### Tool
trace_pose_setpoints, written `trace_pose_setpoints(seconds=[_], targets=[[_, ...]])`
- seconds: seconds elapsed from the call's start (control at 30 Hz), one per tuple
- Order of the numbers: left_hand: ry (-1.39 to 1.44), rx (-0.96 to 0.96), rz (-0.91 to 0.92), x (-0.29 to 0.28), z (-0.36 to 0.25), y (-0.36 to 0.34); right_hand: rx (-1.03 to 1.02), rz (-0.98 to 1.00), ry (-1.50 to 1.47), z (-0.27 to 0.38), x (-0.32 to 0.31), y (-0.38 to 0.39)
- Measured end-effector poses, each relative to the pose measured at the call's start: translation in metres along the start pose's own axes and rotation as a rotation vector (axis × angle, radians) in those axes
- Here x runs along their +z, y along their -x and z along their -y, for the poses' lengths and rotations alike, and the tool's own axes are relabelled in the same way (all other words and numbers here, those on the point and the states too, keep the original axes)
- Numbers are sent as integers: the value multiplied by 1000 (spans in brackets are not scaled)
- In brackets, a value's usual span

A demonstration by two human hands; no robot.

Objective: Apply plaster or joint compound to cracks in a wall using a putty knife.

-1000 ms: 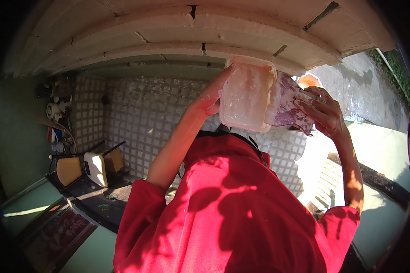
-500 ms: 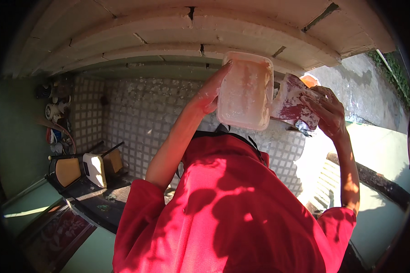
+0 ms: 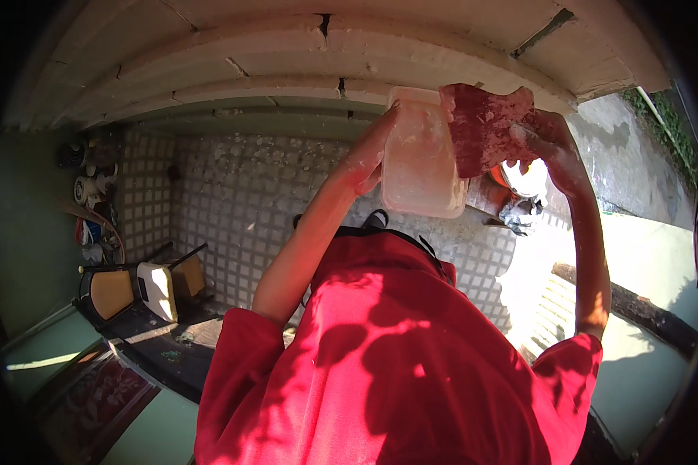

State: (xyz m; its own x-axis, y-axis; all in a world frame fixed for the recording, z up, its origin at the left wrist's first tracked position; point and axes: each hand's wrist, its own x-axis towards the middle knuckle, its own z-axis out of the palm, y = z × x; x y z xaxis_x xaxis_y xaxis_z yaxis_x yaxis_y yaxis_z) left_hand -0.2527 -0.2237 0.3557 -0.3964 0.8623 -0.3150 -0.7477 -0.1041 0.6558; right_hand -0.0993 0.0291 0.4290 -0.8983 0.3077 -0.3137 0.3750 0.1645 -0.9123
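A translucent rectangular plastic tub (image 3: pixel 419 167), smeared inside with pale paste, is raised in front of me. My left hand (image 3: pixel 371 159) grips it by its left edge, fingers partly hidden behind it. Against the tub's right rim lies a dark red flat scraper (image 3: pixel 481 128), streaked with whitish paste and covering part of that side. Its right end is in my right hand (image 3: pixel 552 147), whose fingers are closed around it and also coated with paste.
Pale ceiling boards (image 3: pixel 256 50) with gaps run overhead. Below is a tiled floor (image 3: pixel 233 225) with white splatters. Chairs (image 3: pixel 110 293) stand at the lower left, near piled items (image 3: pixel 93 190). A crumpled plastic bag (image 3: pixel 521 215) and a wooden pole (image 3: pixel 647 310) are on the right.
My right hand has moved up and left, bringing the scraper from beside the tub onto its right rim. The tub has shifted slightly right and tilted.
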Motion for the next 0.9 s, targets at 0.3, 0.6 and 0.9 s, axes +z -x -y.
trace_pose_setpoints(seconds=[0.3, 0.6, 0.9], targets=[[-41, 5, -107, -12, 19, 11, 139, -98, -234, -27, 12, -17], [74, -6, -80, -14, 30, 14, 91, -113, -88, -34, 5, -3], [133, -36, 37, -16, 34, 11, 169, -153, -133, -37, -9, 9]])
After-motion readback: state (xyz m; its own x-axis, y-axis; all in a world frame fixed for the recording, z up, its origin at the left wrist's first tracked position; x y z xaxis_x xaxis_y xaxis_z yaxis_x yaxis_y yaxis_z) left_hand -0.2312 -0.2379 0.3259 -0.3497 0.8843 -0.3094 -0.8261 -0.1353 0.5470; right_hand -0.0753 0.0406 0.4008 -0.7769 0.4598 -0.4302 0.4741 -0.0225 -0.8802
